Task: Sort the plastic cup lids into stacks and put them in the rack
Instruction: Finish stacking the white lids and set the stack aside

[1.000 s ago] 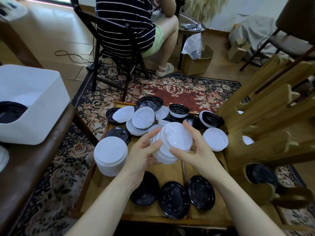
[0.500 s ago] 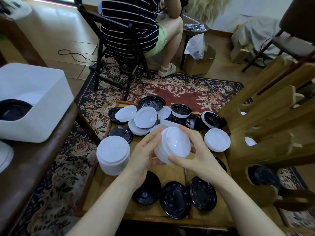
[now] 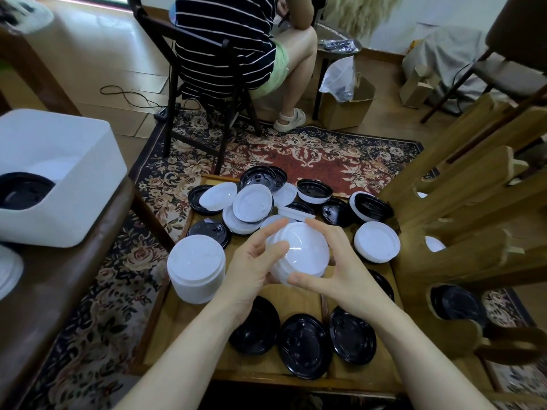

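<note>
Rack [image 3: 461,208]: wooden, tall, at the right edge of the tray; round slots face the tray, one near slot holds black lids, a middle slot shows white.
Tray [image 3: 299,294]: low wooden top carrying all the loose lids, between the rack and the dark side table on the left.
Tall white stack [image 3: 196,267]: finished pile standing at the tray's left edge, just beside the left wrist.
Loose lids: a mixed black and white heap at the far side; three black lids [image 3: 306,346] lie flat in a near row under the forearms.
Held white stack [image 3: 299,251]: short pile lifted above mid-tray, tilted so its top faces up and toward the camera; its axis leans away from the rack.
Left hand [image 3: 251,267]: fingers curled round the stack's left and lower side.
Right hand [image 3: 337,266]: thumb and fingers pinch the right rim; this hand is nearer the rack.
Key relation: the rack lies right of the stack, so I judge a rightward carry and a turn toward a slot come next.
</note>
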Demonstrator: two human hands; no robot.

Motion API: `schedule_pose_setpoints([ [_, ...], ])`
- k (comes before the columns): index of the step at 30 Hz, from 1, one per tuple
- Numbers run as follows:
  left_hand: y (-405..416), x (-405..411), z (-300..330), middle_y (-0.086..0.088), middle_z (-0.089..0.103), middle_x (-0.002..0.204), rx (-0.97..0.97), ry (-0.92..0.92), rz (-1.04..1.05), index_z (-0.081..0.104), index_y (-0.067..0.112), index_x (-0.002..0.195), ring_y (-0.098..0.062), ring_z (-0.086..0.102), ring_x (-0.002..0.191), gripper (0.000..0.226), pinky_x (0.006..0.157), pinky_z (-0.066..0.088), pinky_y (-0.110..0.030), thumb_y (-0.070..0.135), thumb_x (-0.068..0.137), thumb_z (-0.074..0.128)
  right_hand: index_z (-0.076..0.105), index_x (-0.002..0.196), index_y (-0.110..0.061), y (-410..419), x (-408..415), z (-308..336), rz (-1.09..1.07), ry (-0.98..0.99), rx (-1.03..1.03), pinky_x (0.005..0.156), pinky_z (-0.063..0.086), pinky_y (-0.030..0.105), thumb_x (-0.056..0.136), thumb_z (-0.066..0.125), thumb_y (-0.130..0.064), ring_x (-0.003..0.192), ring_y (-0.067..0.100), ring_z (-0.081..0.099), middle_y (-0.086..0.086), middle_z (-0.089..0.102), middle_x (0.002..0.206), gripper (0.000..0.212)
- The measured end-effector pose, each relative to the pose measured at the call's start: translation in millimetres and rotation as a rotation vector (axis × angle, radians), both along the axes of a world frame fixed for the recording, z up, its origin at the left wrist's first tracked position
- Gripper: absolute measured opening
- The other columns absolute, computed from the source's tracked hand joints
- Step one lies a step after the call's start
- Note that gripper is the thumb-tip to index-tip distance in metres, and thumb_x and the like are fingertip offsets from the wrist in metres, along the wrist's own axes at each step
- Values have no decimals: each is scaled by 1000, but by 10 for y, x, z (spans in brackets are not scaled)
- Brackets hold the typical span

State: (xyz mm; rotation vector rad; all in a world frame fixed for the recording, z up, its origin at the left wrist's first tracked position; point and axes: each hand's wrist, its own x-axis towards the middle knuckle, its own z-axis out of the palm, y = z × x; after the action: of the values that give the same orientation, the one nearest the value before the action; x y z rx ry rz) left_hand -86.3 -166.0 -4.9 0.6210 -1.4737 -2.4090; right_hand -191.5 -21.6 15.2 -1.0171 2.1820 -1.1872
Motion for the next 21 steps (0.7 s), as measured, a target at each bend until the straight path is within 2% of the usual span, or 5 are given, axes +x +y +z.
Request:
schedule_pose_setpoints([
  [4, 3, -8, -20, 17, 71, 77, -27, 2, -8, 65, 31, 123, -3, 69, 77, 38, 65, 57, -25, 21, 86, 64, 34, 142, -39, -9, -1, 28, 25, 8, 12, 99, 36, 12, 65, 81, -50, 127, -11, 34, -21, 36, 136, 90],
  [8, 7, -10, -6, 16, 71, 76, -22, -5, -2, 66, 31, 121, -5, 69, 77, 33, 63, 56, -25, 13, 94, 60, 35, 143, -37, 1, -10, 46, 25, -21, -5, 102, 36, 13, 65, 83, -46, 130, -9, 35, -19, 38, 140, 92],
  [15, -5, -1, 1, 7, 70, 123, 34, 5, -50, 67, 41, 125, -18, 69, 108, 42, 81, 59, -41, 34, 83, 69, 36, 141, -37, 26, -56, 54, 38, -89, -17, 100, 36, 9, 70, 83, -40, 128, -9, 38, -22, 41, 141, 86],
  [18, -5, 0, 9, 7, 67, 130, 79, 21, -76, 60, 42, 132, -21, 66, 116, 45, 88, 58, -48, 37, 88, 63, 38, 138, -36, 21, -38, 48, 3, -129, -35, 95, 42, 14, 71, 82, -38, 122, -8, 45, -27, 46, 132, 80],
  [21, -11, 1, -21, 1, 69, 127, 70, 38, -54, 58, 40, 134, -21, 68, 109, 49, 83, 59, -43, 33, 86, 59, 40, 132, -36, -2, -19, 66, -12, -161, -64, 89, 44, 11, 71, 79, -34, 115, -13, 48, -37, 50, 119, 73],
])
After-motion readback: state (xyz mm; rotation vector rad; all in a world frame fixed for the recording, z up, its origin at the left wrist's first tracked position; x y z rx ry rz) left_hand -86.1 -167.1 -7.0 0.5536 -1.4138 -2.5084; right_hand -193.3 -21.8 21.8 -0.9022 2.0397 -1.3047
